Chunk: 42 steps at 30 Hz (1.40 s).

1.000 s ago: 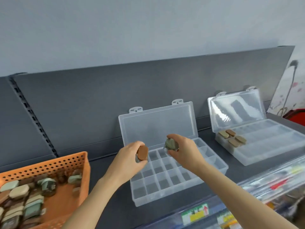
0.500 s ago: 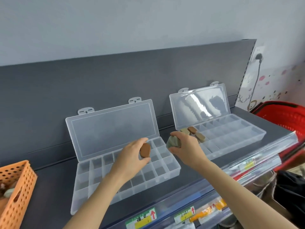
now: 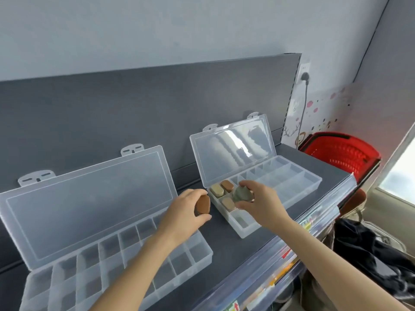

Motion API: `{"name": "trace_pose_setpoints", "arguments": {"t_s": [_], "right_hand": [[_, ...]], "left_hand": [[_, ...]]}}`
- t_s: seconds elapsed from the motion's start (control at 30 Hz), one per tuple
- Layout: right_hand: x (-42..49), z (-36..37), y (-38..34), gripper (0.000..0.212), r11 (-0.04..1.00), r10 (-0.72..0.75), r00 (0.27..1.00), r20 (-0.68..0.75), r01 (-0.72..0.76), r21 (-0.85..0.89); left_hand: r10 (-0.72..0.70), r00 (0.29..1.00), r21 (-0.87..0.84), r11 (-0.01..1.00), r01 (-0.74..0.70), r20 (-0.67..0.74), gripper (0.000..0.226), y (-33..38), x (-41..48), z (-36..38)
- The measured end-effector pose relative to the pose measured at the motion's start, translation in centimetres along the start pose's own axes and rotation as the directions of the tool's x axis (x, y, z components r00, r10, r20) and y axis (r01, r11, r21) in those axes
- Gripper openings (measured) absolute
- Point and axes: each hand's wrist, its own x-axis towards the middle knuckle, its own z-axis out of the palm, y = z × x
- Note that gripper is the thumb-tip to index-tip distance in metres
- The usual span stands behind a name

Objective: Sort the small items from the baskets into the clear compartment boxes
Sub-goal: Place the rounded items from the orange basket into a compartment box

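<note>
Two clear compartment boxes lie open on a dark shelf. My left hand (image 3: 184, 212) grips a brown rounded piece (image 3: 203, 204) between the left box (image 3: 197, 252) and the right box (image 3: 298, 187). My right hand (image 3: 260, 205) holds a grey-green piece (image 3: 241, 194) above the left end of the right box. That end holds two tan pieces (image 3: 217, 190) and one brown piece (image 3: 227, 185) in its compartments. The left box's compartments look empty.
A red shopping basket (image 3: 343, 153) stands past the shelf's right end. A black bag (image 3: 370, 250) lies lower right. The dark back panel (image 3: 112, 108) rises behind both box lids. A plug and cable (image 3: 304, 90) hang on the wall.
The view has swung right, so the orange basket has left the frame. Both hands have travelled right with their pieces; the right hand now hovers over the right box.
</note>
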Motion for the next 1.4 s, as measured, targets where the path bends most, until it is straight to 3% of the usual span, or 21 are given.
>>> {"name": "trace_pose_setpoints", "arguments": {"t_s": [0.3,0.73,1.07,1.4], "right_hand": [[5.9,-2.5,4.3,0.052,0.999,-0.047,0.999,0.000,0.047,-0.019],[15.2,-6.3,9.5,0.057,0.976,-0.220,0.967,0.126,0.217,0.035],[17.5,-5.5,10.9,0.048,0.935,-0.355,0.904,0.239,0.346,0.079],[18.4,-4.1,11.3,0.053,0.909,-0.389,0.857,0.337,0.416,-0.007]], "left_hand": [[-0.002,1.000,0.026,1.000,0.003,-0.028,0.050,2.1,5.3,2.4],[-0.189,0.982,0.074,0.979,0.190,-0.025,0.056,5.7,14.3,8.5],[-0.329,0.943,0.211,0.927,0.312,0.051,0.057,5.2,15.5,11.1],[-0.337,0.940,0.232,0.919,0.318,0.050,0.073,5.1,15.5,10.9]]}}
